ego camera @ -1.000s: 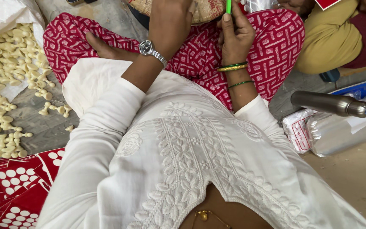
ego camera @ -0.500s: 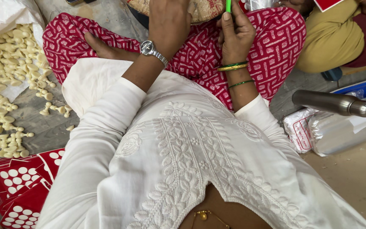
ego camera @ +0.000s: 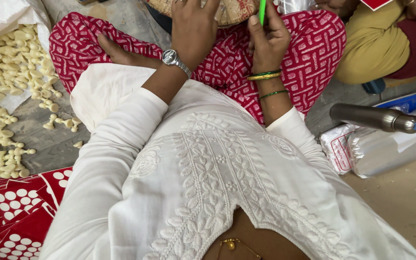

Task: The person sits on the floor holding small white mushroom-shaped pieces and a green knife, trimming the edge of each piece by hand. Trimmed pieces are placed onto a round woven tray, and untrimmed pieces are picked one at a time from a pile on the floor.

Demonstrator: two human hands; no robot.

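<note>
Currently right hand point(ego camera: 267, 38) grips green stick point(ego camera: 262, 10), at top frame edge. Left hand point(ego camera: 193, 26) lies flat, fingers spread, on round tray point(ego camera: 237, 12) beside it. Steel flask point(ego camera: 376, 118) well apart.

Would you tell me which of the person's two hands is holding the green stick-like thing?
The right hand, the one with green and gold bangles at its wrist, grips the green stick. The left hand, with the wristwatch, rests flat on the round basket-like tray.
</note>
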